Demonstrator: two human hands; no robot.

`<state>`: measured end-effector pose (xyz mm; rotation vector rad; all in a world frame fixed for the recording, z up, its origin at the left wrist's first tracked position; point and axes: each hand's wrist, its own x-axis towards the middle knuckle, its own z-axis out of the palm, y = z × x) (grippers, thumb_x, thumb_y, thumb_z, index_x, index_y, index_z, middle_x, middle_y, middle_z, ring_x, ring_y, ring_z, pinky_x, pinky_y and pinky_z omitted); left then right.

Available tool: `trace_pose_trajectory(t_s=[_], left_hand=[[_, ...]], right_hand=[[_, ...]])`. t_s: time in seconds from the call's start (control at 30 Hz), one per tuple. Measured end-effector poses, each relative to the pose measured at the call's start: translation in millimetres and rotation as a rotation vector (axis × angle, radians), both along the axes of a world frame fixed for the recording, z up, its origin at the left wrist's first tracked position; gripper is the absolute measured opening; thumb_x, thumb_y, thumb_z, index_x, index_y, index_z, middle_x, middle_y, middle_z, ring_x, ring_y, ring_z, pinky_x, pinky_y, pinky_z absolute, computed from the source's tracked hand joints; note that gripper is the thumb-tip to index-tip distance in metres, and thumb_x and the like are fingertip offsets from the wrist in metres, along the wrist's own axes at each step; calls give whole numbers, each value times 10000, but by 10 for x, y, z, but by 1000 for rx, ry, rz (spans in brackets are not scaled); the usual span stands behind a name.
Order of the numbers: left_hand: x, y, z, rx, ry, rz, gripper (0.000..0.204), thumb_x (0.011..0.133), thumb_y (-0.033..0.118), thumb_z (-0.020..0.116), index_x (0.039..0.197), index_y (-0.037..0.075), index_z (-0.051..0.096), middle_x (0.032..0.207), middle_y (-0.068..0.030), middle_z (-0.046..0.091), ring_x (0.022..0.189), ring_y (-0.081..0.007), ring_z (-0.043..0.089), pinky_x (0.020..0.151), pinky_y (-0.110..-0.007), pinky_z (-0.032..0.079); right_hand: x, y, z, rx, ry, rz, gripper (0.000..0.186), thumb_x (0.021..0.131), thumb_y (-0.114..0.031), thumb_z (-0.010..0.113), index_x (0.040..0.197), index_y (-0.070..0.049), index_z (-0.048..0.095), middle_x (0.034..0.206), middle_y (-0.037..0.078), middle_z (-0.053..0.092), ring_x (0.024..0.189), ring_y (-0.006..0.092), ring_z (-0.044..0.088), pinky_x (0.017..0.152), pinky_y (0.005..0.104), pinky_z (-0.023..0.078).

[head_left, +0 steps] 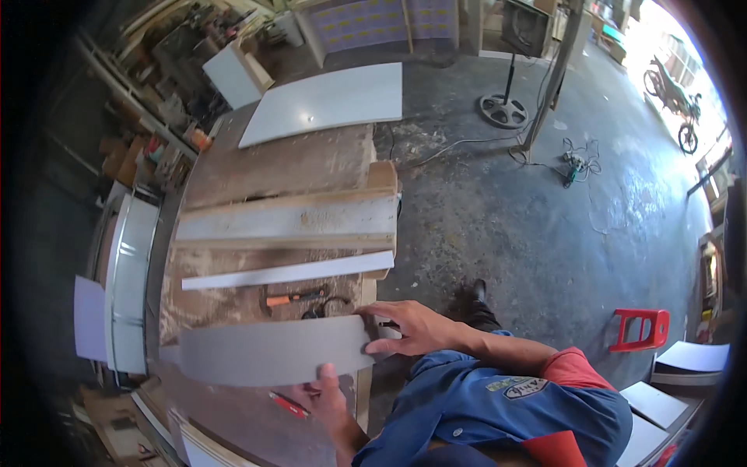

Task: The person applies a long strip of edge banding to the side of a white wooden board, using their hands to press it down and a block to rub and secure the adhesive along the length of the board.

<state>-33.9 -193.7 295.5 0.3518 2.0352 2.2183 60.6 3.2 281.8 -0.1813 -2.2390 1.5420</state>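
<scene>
A long grey board (264, 350) is held over the near part of a worn wooden workbench (272, 167). My right hand (401, 327) grips its right end, with a small dark stick-like item among the fingers. My left hand (327, 393) holds the near edge, thumb on the face and fingers partly hidden underneath. Just beyond the board lie an orange-handled tool (284, 298) and a dark looped object partly covered by it. A red tool (289, 405) lies below my left hand. A narrow white strip (288, 269) lies farther back on the bench.
A wooden channel piece (288, 218) and white panel (327, 97) lie on the bench. Panels lean at left (128, 296). On the floor are a power tool with cords (574, 167), a wheel-based post (503, 110), a red stool (640, 329) and boards (646, 405). A motorcycle (669, 101) stands back right.
</scene>
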Motion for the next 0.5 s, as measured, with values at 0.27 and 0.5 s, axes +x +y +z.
trace_pose_trajectory(t_s=[0.27, 0.5], left_hand=[[-243, 1042, -96, 913, -450, -376, 781, 819, 495, 584, 1422, 48, 365, 1421, -169, 446, 1367, -304, 372, 1133, -500, 269], [-807, 1253, -1253, 874, -494, -224, 710, 867, 428, 567, 1408, 22, 354, 1378, -178, 485, 1307, -310, 437, 1096, -455, 326]], right_hand=[[836, 1507, 235, -31, 5, -113, 262, 826, -216, 747, 988, -29, 661, 886, 106, 674, 766, 222, 647, 636, 314, 478], [1571, 2812, 145, 6, -25, -193, 274, 852, -294, 712, 941, -37, 671, 866, 119, 676, 774, 282, 657, 677, 350, 500]])
